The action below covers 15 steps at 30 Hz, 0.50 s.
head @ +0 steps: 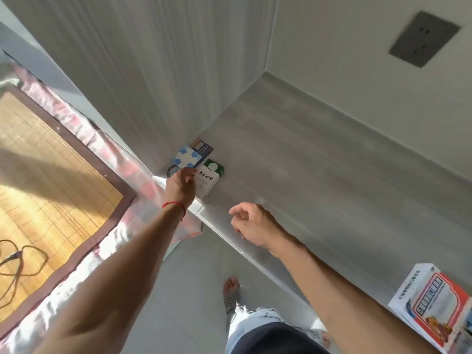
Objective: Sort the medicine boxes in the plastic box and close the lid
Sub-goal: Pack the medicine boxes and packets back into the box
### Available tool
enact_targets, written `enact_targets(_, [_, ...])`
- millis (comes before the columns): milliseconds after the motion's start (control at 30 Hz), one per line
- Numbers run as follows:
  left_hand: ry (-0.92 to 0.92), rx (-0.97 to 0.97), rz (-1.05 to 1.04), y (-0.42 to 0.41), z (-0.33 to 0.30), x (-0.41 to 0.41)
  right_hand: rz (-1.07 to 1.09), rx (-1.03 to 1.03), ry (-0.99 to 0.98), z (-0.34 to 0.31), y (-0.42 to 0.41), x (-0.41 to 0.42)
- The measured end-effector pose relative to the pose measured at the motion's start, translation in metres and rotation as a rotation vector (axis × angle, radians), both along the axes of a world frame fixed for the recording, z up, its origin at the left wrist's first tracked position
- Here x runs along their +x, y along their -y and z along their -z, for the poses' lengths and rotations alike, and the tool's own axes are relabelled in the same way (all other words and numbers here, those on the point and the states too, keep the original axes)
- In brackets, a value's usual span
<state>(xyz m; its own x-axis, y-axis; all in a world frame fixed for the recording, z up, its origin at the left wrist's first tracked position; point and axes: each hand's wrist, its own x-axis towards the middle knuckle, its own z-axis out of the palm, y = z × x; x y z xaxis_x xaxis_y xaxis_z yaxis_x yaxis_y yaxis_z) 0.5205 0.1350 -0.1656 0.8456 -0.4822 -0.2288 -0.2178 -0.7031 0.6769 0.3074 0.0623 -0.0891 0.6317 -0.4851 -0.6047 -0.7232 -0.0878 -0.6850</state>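
Grey wood-grain desk (pixel 319 159) runs into a pale wall corner, where small cardboard medicine boxes cluster: a blue-and-white patterned box (pixel 187 157) that the left hand (pixel 181 185) seems to pinch at its near edge, a white-and-green box (pixel 209 179) touching it on the right. The right hand (pixel 251 223) hovers nearer, fingers loosely curled, holding nothing. No plastic box shows; a red-and-white carton (pixel 431 305) lies near right.

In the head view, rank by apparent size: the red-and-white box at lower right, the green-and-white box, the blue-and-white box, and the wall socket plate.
1. Red-and-white box, though it is nearest the camera and cut off by the frame edge.
2. Wall socket plate.
3. Green-and-white box and blue-and-white box: too alike to rank, both partly hidden.
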Motion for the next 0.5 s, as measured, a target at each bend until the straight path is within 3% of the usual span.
enact_targets(167, [0.202, 0.167, 0.231, -0.004, 0.012, -0.02, 0.01, -0.012, -0.015, 0.007, 0.001, 0.003])
enact_targets(500, [0.229, 0.207, 0.27, 0.0, 0.012, 0.001, 0.084, 0.001, 0.011, 0.021, 0.001, -0.001])
